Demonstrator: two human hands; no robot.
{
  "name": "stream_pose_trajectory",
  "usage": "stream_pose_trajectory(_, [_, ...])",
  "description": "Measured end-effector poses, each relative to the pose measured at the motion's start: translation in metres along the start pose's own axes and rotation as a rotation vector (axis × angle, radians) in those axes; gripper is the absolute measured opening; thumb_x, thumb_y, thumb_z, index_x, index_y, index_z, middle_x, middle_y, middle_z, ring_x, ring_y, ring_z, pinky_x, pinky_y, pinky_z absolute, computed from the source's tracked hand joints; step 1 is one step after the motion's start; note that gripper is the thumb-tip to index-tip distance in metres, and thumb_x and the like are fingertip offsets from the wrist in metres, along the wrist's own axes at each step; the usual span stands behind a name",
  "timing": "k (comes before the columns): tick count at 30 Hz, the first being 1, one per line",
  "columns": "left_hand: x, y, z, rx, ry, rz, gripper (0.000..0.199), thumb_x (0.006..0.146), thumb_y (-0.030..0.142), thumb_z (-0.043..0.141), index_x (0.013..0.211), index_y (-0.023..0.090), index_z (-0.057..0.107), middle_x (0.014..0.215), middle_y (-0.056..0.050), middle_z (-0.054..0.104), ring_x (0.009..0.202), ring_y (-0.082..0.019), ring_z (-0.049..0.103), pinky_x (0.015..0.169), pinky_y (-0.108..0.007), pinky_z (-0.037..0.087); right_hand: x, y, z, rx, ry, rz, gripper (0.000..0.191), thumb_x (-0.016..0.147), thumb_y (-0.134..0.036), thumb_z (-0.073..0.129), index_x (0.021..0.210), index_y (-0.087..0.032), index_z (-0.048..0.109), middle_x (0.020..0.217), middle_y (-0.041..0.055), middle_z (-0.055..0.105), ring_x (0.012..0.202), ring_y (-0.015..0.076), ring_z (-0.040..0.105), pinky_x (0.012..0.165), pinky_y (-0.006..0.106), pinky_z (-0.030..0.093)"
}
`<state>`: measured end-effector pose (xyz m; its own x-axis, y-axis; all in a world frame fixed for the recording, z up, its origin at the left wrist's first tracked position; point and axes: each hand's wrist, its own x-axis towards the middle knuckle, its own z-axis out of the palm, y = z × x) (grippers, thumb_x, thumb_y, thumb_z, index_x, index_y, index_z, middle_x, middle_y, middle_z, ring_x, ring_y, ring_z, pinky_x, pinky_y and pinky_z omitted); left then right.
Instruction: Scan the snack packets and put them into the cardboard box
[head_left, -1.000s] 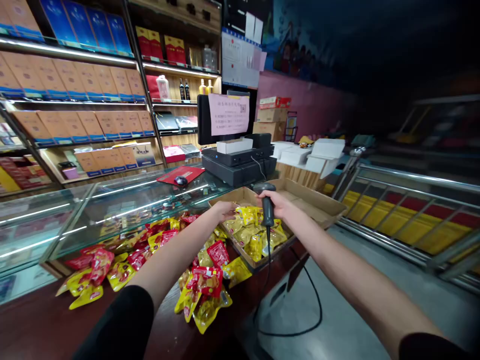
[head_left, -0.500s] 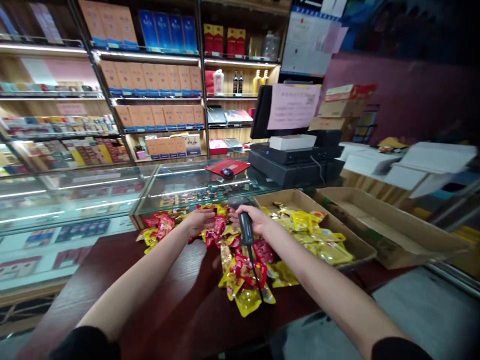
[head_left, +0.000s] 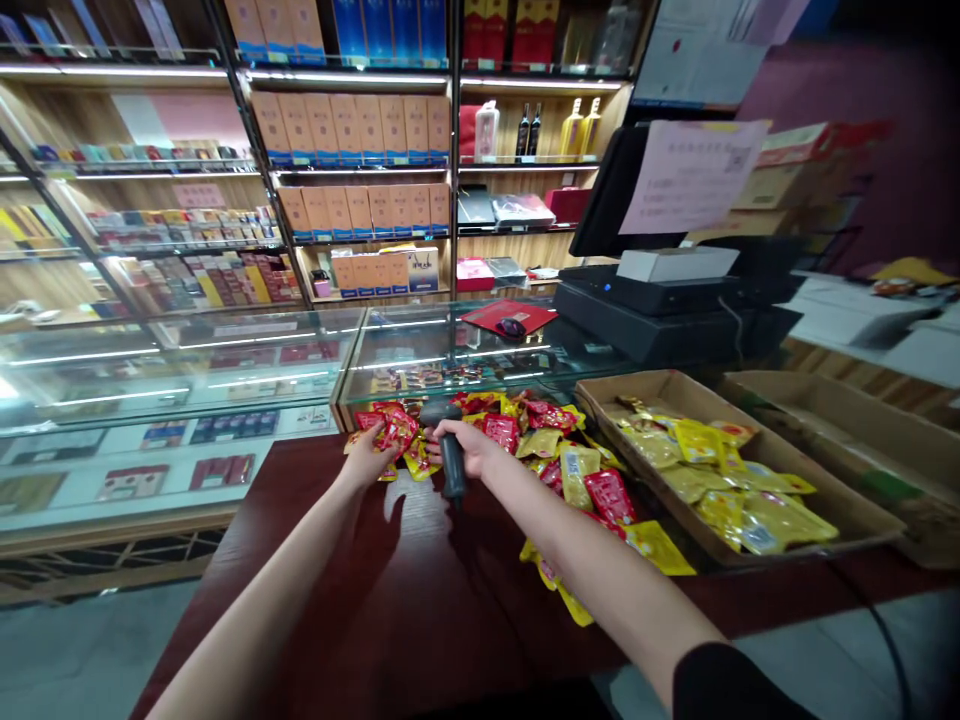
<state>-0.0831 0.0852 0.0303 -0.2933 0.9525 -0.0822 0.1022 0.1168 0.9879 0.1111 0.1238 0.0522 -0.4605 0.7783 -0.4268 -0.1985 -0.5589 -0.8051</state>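
One scanner (head_left: pixel 452 468) sits in the right grip (head_left: pixel 471 448), near the middle of the frame. That grip is wrapped around the handle, maybe because it is thin and easy to hold. The head of the scanner sticks out at the top. The left grip (head_left: pixel 366 462) is just to the left in the frame, bent over a red bag (head_left: pixel 397 428). Fingers and thumb touch the bag, but I cannot tell if they squeeze it or only rest on it.

A heap of bags (head_left: pixel 577 475) lies on the surface (head_left: pixel 405 590), from the middle toward the right. They lie every which way, likely because they are soft and cannot stand up. Yellow bags (head_left: pixel 780 520) lie in a box (head_left: pixel 862 520) at the right. Its walls seem to keep them from sliding off.

Some things are hard to see. The right arm (head_left: pixel 562 525) covers part of the heap. The scanner's front is turned away. A second box (head_left: pixel 825 410) is cut off at the right edge. Paper (head_left: pixel 694 180) hides much of the screen (head_left: pixel 615 190), and its words are too blurry to read.
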Motion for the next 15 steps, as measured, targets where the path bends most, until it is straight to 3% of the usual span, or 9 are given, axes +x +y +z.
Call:
stream_pose_trajectory(3, [0.008,-0.01,0.012,0.06,0.01,0.041,0.053,0.053,0.002,0.075,0.103,0.018,0.065,0.101,-0.007,0.069,0.106,-0.025,0.059,0.088,-0.028,0.046,0.014,0.01,0.014,0.122,0.006,0.084,0.008,0.069,-0.013,0.051,0.072,-0.015,0.058,0.058,0.0,0.055,0.053,0.0114,0.054,0.061,0.024,0.05])
stream_pose_trajectory(8, [-0.004,-0.022,0.03,0.133,-0.061,0.047,0.037,0.057,0.006,0.074,0.091,0.018,0.067,0.096,-0.007,0.069,0.108,-0.026,0.058,0.09,-0.031,0.045,0.005,0.025,0.017,0.194,-0.054,-0.04,0.006,0.07,-0.019,0.054,0.075,-0.016,0.057,0.068,0.0045,0.063,0.066,0.0154,0.063,0.066,0.027,0.051])
stream_pose_trajectory(11, [-0.016,-0.023,0.031,-0.017,-0.157,-0.031,0.023,0.065,0.016,0.073,0.086,0.015,0.066,0.088,-0.008,0.07,0.091,-0.023,0.064,0.082,-0.031,0.05,-0.015,0.028,0.003,0.214,-0.088,-0.098,0.01,0.068,-0.019,0.057,0.077,-0.016,0.057,0.076,0.0065,0.066,0.075,0.0177,0.065,0.071,0.03,0.052])
stream_pose_trajectory(15, [-0.032,-0.015,0.038,-0.333,-0.407,-0.195,0.029,0.065,0.022,0.077,0.09,0.013,0.064,0.089,-0.01,0.07,0.079,-0.02,0.067,0.072,-0.029,0.054,-0.041,0.031,-0.022,0.22,0.041,-0.231,0.015,0.063,-0.014,0.06,0.078,-0.017,0.061,0.084,0.0052,0.067,0.081,0.0161,0.065,0.075,0.026,0.051])
